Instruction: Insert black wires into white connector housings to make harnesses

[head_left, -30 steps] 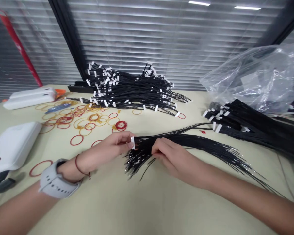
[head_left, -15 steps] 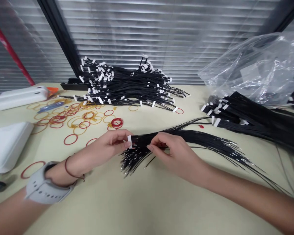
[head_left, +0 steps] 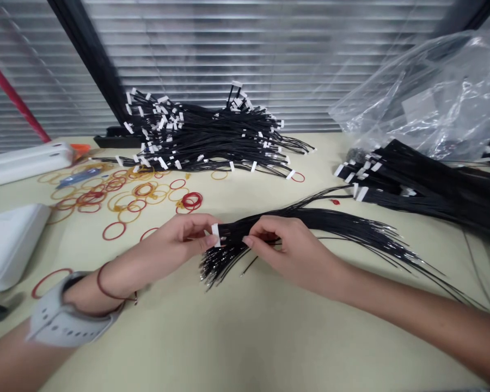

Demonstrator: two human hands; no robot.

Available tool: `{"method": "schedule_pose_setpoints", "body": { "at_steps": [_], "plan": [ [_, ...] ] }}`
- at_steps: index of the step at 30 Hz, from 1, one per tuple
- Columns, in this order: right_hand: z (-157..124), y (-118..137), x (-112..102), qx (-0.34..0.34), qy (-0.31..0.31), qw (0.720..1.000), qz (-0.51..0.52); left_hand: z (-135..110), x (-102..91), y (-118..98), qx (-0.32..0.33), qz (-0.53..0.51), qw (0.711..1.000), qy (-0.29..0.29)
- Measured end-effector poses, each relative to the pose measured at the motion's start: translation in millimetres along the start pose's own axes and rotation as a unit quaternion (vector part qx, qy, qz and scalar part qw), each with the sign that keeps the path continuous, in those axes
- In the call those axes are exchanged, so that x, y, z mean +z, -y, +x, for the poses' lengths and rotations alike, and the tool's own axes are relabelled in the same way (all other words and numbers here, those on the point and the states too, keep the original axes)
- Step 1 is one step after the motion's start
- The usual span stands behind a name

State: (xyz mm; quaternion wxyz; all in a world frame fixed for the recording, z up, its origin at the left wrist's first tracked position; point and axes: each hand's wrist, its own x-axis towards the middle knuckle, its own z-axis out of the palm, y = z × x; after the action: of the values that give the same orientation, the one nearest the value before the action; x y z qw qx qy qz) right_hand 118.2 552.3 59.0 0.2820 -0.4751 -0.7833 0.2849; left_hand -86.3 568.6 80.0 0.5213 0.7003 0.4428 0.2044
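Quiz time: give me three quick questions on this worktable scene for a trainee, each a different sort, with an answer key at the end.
1. Which hand holds the white connector?
2. True or false: in the picture, the clear plastic bag is farther right than the rubber bands.
3. Fill in: the wires at the right hand are ____ in color.

Key: 1. The left hand. 2. True. 3. Black.

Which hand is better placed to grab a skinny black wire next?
Probably the right hand: it's right at the bundle of thin black wires with silvery tips. The left hand pinches a small white rectangular connector.
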Motion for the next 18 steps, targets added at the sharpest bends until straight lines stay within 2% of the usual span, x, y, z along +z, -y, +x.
{"method": "schedule_pose_setpoints", "body": {
  "at_steps": [10,18],
  "plan": [
    [-0.6,2.4,-0.2,-0.003,0.009,1.000,0.011,-2.4,1.0,-0.1,-0.015,-0.011,1.000,0.001],
    [0.3,3.1,-1.7,-0.051,0.028,0.998,-0.015,-0.5,1.4,-2.7,-0.016,-0.024,1.000,-0.001]
  ]
}}
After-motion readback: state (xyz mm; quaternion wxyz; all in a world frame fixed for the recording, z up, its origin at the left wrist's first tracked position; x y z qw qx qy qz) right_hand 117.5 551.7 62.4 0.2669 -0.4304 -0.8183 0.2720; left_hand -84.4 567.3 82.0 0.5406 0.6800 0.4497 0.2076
